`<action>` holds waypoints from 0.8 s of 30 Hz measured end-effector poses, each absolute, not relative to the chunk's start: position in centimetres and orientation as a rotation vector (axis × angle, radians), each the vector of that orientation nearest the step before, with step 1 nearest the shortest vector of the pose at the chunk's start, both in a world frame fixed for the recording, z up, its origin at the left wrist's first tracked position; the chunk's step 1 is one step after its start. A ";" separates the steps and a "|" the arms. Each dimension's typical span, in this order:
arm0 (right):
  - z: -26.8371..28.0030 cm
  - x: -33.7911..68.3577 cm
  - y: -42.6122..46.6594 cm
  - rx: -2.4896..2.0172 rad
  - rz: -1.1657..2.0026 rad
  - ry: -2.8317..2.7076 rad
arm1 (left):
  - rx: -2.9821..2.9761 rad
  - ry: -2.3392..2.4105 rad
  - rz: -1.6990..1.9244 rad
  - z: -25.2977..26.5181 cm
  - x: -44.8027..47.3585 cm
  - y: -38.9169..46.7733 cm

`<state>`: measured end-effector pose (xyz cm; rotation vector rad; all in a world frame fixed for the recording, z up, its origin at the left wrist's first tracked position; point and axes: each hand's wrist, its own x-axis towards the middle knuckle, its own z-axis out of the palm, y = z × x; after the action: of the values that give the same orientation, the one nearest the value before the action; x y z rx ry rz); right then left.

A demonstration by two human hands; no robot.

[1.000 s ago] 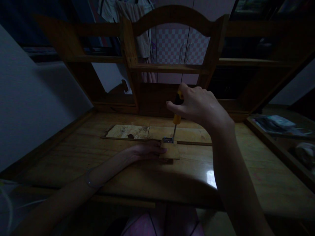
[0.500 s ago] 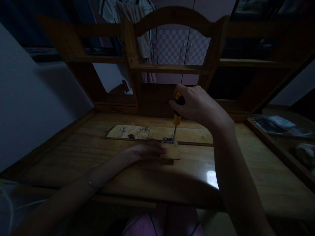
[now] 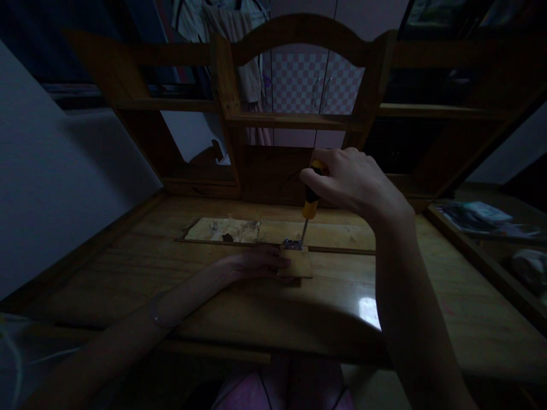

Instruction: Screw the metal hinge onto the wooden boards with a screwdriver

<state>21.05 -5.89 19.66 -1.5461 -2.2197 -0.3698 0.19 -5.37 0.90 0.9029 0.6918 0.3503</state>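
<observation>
My right hand is wrapped round the yellow and black handle of a screwdriver. The shaft leans slightly, and its tip meets the right end of a small metal hinge-like fitting. That fitting sits at the far edge of a small square wooden piece. From the left, my left hand grips the piece, thumb on top and the other fingers partly hidden. Behind lies a long pale wooden strip, its left portion rough and stained.
All this rests on a wooden desk with a wooden shelf unit along its back. To the right, papers and bags lie beyond a raised wooden edge. A bright reflection shows near my right forearm.
My right hand has shifted a little to the right, and the screwdriver handle tilts further that way. Its tip stays at the metal fitting. My left hand remains on the wooden piece.
</observation>
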 end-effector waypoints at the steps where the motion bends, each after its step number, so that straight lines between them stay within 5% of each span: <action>1: 19.7 21.1 -6.0 -1.542 -0.356 -2.224 | 0.902 0.691 0.351 0.9 0.2 -5.4; 24: 20.4 21.6 -6.5 -1.466 -0.325 -2.223 | 0.869 0.735 0.375 1.0 0.3 -5.4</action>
<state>21.63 -6.48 20.35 -1.4658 -2.2233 -0.3250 0.26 -5.40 0.99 0.8686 0.7350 0.3751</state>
